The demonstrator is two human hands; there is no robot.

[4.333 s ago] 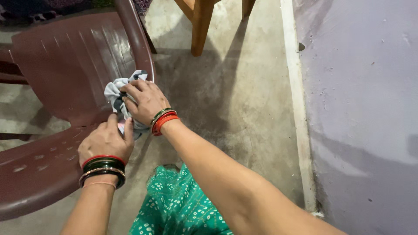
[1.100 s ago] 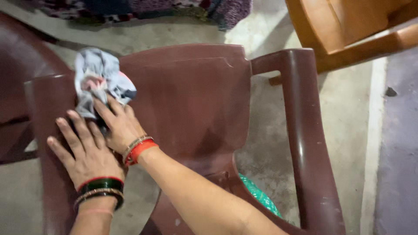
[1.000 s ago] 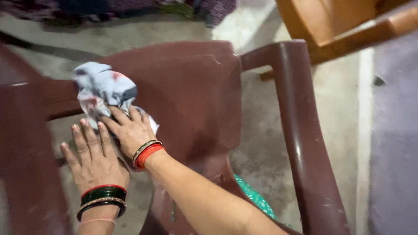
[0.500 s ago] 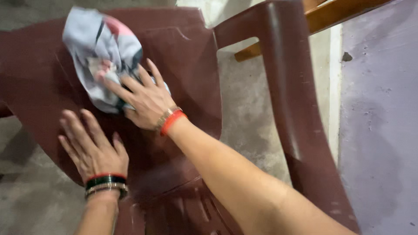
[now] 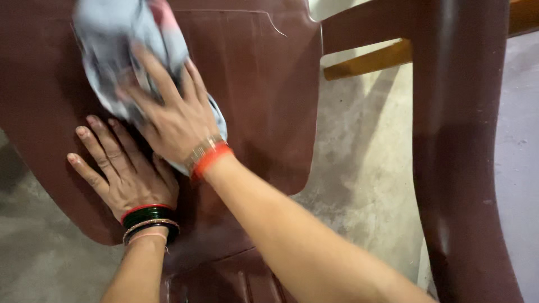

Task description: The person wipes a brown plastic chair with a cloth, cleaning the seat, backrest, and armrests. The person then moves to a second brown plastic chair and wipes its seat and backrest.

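Note:
A dark brown plastic chair (image 5: 264, 95) fills most of the view. My right hand (image 5: 171, 115) lies flat with fingers spread on a crumpled grey-white cloth (image 5: 112, 50) with a red patch, pressing it against the chair's broad panel. My left hand (image 5: 120, 168) rests open and flat on the same panel just below and left of the cloth, fingers apart, holding nothing. Both wrists wear bangles. The cloth is blurred by motion.
The chair's armrest and leg (image 5: 463, 146) run down the right side. A wooden furniture rail (image 5: 365, 62) shows behind it. Grey concrete floor (image 5: 365, 168) lies beneath, with a purplish surface (image 5: 522, 140) at far right.
The view has closed in on the chair. My right hand has slid the cloth across the panel while my left hand stays flat below it.

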